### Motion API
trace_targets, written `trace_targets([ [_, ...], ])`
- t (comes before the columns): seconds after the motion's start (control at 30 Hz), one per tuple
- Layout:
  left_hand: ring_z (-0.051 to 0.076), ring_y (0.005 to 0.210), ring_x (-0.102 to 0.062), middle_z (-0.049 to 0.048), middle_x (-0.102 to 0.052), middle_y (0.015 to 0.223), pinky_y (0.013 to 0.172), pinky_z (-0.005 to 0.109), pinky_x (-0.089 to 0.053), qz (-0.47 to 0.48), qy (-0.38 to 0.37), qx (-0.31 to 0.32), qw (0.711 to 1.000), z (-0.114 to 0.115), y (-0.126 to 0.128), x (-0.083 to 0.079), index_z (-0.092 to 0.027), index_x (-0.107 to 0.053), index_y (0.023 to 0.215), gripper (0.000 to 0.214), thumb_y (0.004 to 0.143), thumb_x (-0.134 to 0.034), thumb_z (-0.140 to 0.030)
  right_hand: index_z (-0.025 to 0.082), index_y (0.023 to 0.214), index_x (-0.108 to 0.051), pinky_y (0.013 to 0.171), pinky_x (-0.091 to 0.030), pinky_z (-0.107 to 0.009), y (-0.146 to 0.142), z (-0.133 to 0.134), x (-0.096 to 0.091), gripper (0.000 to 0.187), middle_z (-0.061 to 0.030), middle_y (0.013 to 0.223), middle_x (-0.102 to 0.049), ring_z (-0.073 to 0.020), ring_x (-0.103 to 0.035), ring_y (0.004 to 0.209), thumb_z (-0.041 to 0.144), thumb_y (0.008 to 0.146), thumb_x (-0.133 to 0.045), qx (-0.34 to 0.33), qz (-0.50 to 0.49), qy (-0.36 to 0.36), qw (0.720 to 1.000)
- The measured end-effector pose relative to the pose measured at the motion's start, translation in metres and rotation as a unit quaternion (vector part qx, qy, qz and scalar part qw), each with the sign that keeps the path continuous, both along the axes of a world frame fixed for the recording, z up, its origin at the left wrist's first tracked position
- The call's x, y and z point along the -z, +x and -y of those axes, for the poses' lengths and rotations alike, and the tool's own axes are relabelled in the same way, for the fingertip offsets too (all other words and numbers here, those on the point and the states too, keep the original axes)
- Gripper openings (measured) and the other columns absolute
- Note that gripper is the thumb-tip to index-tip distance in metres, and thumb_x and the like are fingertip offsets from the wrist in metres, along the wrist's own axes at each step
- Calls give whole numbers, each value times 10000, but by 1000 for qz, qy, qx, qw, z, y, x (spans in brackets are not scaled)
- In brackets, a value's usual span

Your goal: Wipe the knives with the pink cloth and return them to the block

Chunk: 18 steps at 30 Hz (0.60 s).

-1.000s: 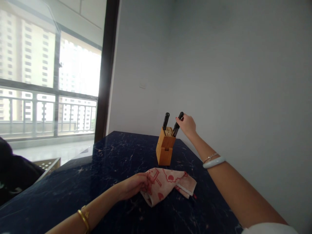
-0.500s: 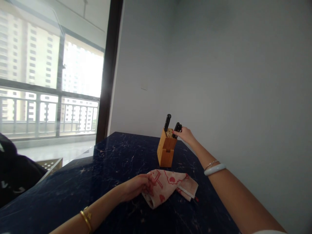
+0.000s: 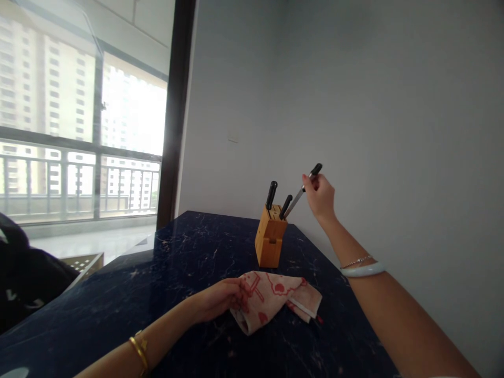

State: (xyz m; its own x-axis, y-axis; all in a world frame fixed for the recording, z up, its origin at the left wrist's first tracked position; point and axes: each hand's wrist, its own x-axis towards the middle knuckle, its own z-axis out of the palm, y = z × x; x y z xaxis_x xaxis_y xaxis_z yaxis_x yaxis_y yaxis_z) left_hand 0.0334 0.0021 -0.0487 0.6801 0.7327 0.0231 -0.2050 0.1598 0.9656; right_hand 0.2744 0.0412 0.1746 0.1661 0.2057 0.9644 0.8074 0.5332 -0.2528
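Note:
My right hand (image 3: 322, 197) is closed around the black handle of a knife (image 3: 295, 202). The narrow blade slants down to the wooden knife block (image 3: 269, 244), its lower end at or behind the top of the block. Two more black handles stick up from the block, one upright knife handle (image 3: 271, 195) at the left and a shorter handle (image 3: 286, 206) at the right. In front of the block, my left hand (image 3: 222, 300) grips the left edge of a pink cloth (image 3: 271, 296) with red patterns, which lies folded on the table.
The dark blue marbled table (image 3: 205, 241) reaches back to a grey wall (image 3: 354, 105). At the far left sits a black bag-like item (image 3: 31, 278), beside a perforated light panel (image 3: 84, 262). A glass window with a railing (image 3: 79, 178) stands beyond.
My right hand has risen up and to the right, drawing a knife out so that its blade shows. My left hand and the cloth have hardly moved.

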Motion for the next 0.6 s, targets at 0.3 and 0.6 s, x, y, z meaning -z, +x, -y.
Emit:
trace_targets([
  [0.3,113,617,-531,27,-579,654,589,210,-352,12,-8,-1,1000,0,1,-1,-102,-548,759,237,567,-415,-60,166,790,-455,491,-357,-212,-31,70,36,176,-5,679,-480,-79,-429,525,339,759,-465,-50,-98,162,981],
  [0.6,113,610,-525,14,-580,616,603,219,-359,-17,-3,-18,1000,7,3,-9,-109,-555,734,240,549,-408,-69,172,743,-425,484,-347,-209,-31,96,54,138,3,738,-444,-75,-422,576,236,709,-542,-69,-166,259,949],
])
